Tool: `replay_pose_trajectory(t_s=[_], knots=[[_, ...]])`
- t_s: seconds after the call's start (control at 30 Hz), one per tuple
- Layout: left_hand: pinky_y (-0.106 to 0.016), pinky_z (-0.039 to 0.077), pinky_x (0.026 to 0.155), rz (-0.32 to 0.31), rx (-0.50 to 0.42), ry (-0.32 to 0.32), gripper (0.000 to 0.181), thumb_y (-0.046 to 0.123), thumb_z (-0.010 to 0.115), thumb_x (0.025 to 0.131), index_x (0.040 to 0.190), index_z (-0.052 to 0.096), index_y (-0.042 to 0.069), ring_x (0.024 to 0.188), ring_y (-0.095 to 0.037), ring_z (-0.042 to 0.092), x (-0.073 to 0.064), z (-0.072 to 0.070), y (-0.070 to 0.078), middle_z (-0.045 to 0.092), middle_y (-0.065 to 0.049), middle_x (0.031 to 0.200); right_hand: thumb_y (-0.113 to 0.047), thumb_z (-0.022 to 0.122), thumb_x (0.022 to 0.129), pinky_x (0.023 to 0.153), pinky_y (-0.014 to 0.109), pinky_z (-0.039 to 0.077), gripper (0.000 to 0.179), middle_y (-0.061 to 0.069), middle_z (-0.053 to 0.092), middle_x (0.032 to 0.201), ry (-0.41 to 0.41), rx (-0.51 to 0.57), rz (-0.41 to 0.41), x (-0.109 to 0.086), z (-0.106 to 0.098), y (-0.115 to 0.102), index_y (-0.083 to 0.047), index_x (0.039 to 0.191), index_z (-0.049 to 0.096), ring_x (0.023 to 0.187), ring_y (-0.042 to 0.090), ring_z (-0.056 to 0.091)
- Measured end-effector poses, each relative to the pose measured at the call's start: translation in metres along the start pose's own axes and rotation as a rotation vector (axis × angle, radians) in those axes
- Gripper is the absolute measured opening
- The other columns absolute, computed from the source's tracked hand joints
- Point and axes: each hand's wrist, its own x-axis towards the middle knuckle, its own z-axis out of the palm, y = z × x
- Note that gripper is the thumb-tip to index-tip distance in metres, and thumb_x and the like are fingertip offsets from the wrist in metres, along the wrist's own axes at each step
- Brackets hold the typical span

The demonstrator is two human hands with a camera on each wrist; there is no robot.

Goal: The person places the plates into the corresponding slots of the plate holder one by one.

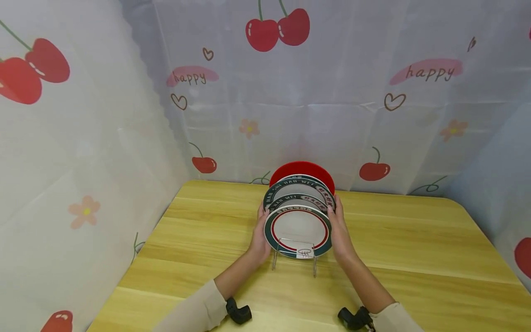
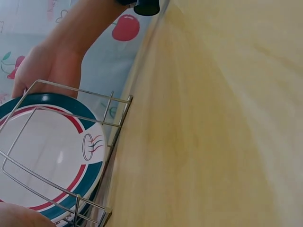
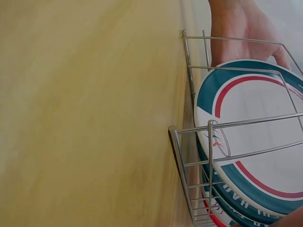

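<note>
Several plates stand on edge, one behind another, in a metal wire plate rack. The front plate is white with a red ring and a dark green rim. Behind it rise more green-rimmed plates with lettering, and a red plate is at the back. My left hand holds the plates at their left edges. On the opposite side my right hand grips their right edges, thumb toward the front. Most of the fingers are hidden behind the plates. The left wrist view shows the right hand beyond the rack wires.
The rack stands on a wood-grain table. A cherry-print curtain hangs behind the table, and patterned cloth also covers the left side. Black wrist cameras are worn on both forearms.
</note>
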Motion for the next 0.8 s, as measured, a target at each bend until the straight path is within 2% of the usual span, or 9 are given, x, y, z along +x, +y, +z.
replay_pose_trajectory(t_s=[0.17, 0.47, 0.8], knots=[[-0.036, 0.015, 0.126, 0.015, 0.027, 0.020, 0.070, 0.037, 0.043, 0.106, 0.164, 0.006, 0.025, 0.154, -0.024, 0.012, -0.006, 0.004, -0.001, 0.011, -0.004, 0.169, -0.049, 0.026, 0.110, 0.124, 0.061, 0.003, 0.064, -0.002, -0.001, 0.170, -0.011, 0.001, -0.006, 0.002, -0.004, 0.003, -0.033, 0.163, -0.006, 0.155, 0.024, -0.003], [-0.038, 0.014, 0.126, 0.004, 0.067, 0.040, 0.067, 0.039, 0.040, 0.107, 0.164, 0.007, 0.025, 0.154, -0.024, 0.011, -0.011, 0.010, 0.000, 0.011, -0.004, 0.169, -0.049, 0.027, 0.110, 0.124, 0.060, 0.007, 0.063, 0.001, 0.004, 0.169, -0.004, 0.034, -0.010, 0.003, -0.005, 0.006, -0.034, 0.163, -0.003, 0.154, 0.025, 0.001], [-0.036, 0.014, 0.126, 0.017, 0.056, 0.023, 0.065, 0.038, 0.037, 0.108, 0.164, 0.008, 0.023, 0.153, -0.023, 0.014, -0.011, 0.007, -0.001, 0.015, -0.005, 0.168, -0.049, 0.029, 0.110, 0.125, 0.055, 0.004, 0.069, 0.005, 0.004, 0.168, 0.009, 0.091, 0.008, 0.001, -0.004, 0.012, -0.022, 0.164, -0.003, 0.154, 0.023, 0.000]])
